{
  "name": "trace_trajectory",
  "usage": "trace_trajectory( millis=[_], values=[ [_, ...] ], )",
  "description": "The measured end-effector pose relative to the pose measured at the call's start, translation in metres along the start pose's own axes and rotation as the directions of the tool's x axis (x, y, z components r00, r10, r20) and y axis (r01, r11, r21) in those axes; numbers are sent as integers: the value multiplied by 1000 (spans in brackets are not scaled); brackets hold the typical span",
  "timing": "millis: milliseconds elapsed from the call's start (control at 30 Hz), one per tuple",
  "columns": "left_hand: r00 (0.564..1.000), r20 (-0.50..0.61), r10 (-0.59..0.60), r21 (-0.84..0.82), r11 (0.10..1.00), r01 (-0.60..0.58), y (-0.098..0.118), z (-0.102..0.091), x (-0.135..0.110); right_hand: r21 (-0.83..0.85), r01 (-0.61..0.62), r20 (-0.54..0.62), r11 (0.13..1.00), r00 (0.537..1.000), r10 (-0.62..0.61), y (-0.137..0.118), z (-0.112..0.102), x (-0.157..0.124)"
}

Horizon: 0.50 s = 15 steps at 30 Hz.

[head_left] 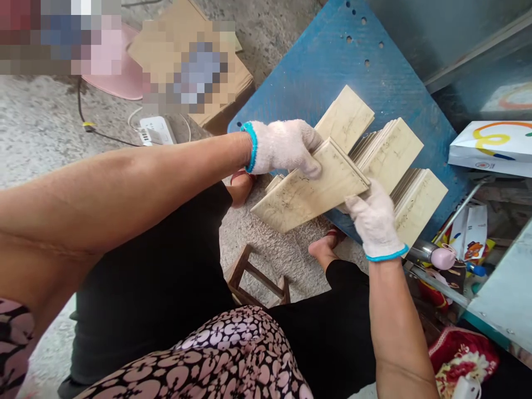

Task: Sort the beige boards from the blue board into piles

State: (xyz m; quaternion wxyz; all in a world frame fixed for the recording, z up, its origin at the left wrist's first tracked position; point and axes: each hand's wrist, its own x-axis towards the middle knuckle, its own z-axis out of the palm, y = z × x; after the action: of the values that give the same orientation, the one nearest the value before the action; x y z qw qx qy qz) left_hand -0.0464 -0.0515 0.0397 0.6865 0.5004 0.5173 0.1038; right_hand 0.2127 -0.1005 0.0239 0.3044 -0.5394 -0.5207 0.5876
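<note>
The left hand [285, 147] in a white glove presses its fingers [310, 166] on top of a pale wooden board [310, 194], and the right hand [376, 221] closes its fingers under the board's near edge, so the board stays level above the floor. Just behind it, stacks of similar boards [390, 152] lie fanned on a blue worktop [332, 72]. A small wooden stool [257, 280] stands below, between the knees.

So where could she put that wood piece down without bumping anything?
Bare blue board lies up-left of the stacked wood pieces, near its holes. Grey floor left of the power strip is open too. By the right hand, tools and packets crowd together.
</note>
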Motion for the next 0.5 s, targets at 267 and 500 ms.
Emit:
trace_trajectory(
  millis=[267, 500],
  values=[
    [991, 67, 114, 348, 929, -130, 4, 23, -5, -435, -20, 262, 900, 954, 148, -40, -12, 1],
    [969, 230, 96, 388, 904, -181, 11, 29, -10, -600, 38, 273, 799, 949, 160, -33, 3, -11]
  ],
)
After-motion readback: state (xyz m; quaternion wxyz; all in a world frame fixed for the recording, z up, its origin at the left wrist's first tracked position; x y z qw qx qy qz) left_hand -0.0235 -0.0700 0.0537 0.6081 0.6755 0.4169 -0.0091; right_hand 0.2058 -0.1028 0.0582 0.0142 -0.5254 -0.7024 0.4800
